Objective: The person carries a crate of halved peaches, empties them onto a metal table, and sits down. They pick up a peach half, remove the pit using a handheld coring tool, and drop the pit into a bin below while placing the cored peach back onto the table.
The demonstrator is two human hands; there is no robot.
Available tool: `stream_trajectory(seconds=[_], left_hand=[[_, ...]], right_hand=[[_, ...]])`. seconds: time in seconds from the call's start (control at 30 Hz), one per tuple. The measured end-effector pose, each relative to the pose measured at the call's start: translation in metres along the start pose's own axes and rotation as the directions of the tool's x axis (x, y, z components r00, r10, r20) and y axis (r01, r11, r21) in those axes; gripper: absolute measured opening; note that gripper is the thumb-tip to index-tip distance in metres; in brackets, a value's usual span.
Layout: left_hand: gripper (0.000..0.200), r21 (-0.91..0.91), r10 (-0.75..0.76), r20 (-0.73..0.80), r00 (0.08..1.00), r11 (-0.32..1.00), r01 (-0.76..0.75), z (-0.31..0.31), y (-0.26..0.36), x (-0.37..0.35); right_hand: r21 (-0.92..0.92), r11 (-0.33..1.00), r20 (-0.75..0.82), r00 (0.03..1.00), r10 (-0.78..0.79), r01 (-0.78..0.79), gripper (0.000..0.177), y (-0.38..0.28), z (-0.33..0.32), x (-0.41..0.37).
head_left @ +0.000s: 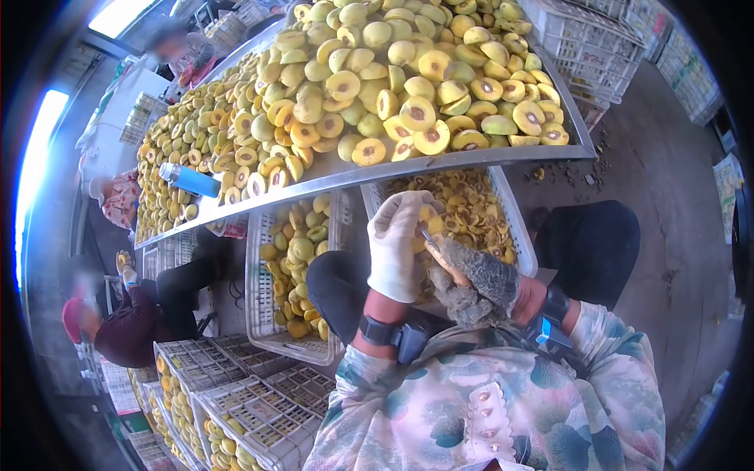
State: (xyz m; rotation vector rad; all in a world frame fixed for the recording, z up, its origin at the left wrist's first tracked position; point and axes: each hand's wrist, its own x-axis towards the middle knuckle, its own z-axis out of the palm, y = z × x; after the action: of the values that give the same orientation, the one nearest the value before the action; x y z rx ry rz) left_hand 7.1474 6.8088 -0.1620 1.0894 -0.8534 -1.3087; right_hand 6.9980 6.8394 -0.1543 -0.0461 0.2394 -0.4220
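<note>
My left hand, in a pale glove, is closed around a yellow fruit half above a white crate. Facing it, my right hand wears a dark, dirty glove and grips a tool with a wooden handle. The tool's metal tip touches or nearly touches the fruit; the exact contact is too small to tell. Below both hands the crate holds many cut yellow pieces. A second crate, to the left, contains fruit halves.
A metal-rimmed table piled with halved fruit spans the front, with a blue bottle on it. Stacked crates stand at lower left, others at upper right. Several people sit on the left, one in maroon.
</note>
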Motion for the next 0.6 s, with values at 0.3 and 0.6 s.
stream_trajectory(seconds=[0.3,0.6], left_hand=[[0.024,0.126,-0.023,-0.129,0.991,0.991,0.039,0.000,-0.003,0.004],[0.041,-0.042,-0.130,0.200,0.971,0.989,0.141,-0.001,0.011,0.006]], right_hand=[[-0.217,0.976,-0.174,0.983,-0.055,0.016,0.036,-0.003,-0.008,0.007],[0.128,0.966,0.266,0.947,0.183,-0.223,0.043,0.001,-0.043,0.015]])
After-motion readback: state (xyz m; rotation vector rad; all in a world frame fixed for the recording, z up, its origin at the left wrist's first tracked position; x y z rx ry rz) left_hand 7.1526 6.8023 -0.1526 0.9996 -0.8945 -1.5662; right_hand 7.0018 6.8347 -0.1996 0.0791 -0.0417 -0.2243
